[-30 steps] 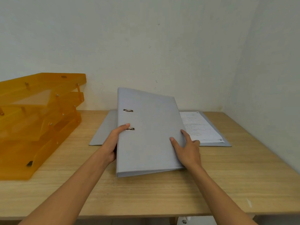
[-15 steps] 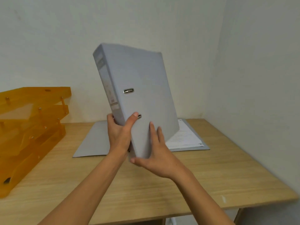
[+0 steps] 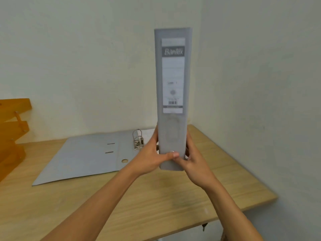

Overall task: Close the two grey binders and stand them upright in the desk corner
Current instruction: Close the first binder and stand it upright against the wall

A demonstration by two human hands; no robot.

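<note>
A closed grey binder (image 3: 173, 75) is held upright in the air, its labelled spine turned toward me. My left hand (image 3: 152, 157) grips its lower left side with the thumb across the spine. My right hand (image 3: 192, 162) grips its lower right side. Its bottom edge hangs above the wooden desk (image 3: 217, 174), in front of the corner where the two walls meet. The second grey binder (image 3: 83, 157) lies open and flat on the desk behind my left hand, its metal ring mechanism (image 3: 138, 140) standing up. Its right half is hidden behind the held binder.
An orange stacked letter tray (image 3: 12, 133) stands at the desk's left edge. White walls close off the back and the right side. The desk's right edge and front right corner (image 3: 274, 197) are near my right arm.
The closed binder has been raised and turned from cover-facing to spine-facing and fully upright. Both hands have shifted to its lower sides. My view has swung right toward the corner.
</note>
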